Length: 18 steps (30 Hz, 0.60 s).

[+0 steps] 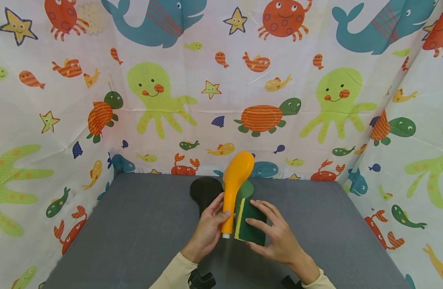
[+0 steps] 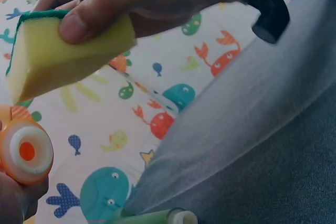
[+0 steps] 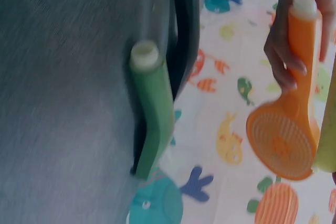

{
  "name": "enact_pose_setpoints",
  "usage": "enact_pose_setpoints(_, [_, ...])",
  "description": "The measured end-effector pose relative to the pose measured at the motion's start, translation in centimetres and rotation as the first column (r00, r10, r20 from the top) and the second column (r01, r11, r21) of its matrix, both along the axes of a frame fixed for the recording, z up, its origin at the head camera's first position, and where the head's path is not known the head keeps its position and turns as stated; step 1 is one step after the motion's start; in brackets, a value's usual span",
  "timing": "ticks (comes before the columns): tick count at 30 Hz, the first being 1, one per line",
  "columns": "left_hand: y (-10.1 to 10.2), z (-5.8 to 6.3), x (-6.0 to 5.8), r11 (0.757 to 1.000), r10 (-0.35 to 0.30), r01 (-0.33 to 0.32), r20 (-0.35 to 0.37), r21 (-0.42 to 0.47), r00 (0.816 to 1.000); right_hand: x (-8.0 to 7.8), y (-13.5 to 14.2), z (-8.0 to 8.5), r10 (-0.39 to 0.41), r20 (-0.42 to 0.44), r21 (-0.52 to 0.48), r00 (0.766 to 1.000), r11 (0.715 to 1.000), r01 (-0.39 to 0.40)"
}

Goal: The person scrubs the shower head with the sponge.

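My left hand [image 1: 207, 228] grips an orange handheld shower head [image 1: 238, 173] by its handle, tilted upright above the table. Its white connector end [image 2: 32, 153] faces the left wrist camera, and the round perforated spray face [image 3: 281, 144] shows in the right wrist view. In my right hand [image 1: 280, 235] is a sponge, dark green on one side [image 1: 252, 224] and yellow on the other [image 2: 68, 51], held between thumb and fingers. In the head view the sponge stands just right of the orange handle. The right wrist view shows only its yellow edge [image 3: 328, 129].
Behind the hands, a black shower head [image 1: 205, 189] and a green one [image 1: 246, 188] lie on the grey table [image 1: 145, 224]; the orange one partly hides the green. A white curtain [image 1: 207, 116] printed with sea animals encloses the back and sides.
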<state>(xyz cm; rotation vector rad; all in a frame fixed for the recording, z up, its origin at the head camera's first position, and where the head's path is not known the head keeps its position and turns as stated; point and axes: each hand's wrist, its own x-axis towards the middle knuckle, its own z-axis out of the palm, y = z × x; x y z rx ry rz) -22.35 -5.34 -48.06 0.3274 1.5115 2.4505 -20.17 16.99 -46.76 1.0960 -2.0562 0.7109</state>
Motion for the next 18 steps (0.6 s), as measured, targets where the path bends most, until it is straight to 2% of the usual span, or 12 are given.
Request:
enact_pose_setpoints(5, [1.6, -0.1, 0.2, 0.998, 0.046, -0.047, -0.010, -0.045, 0.999, -0.3, 2.2, 0.0, -0.077, -0.008, -0.046, 0.997, 0.996, 0.077])
enact_pose_setpoints(10, [3.6, -0.6, 0.1, 0.995, 0.052, -0.054, -0.020, -0.085, 0.998, -0.4, 4.3, -0.4, -0.185, 0.004, -0.048, 0.983, 0.982, 0.185])
enact_pose_setpoints(18, [6.4, -1.6, -0.2, 0.977, 0.091, -0.098, -0.048, -0.188, 0.995, 0.0, 7.3, -1.3, -0.360, 0.104, 0.013, 0.927, 0.933, 0.360])
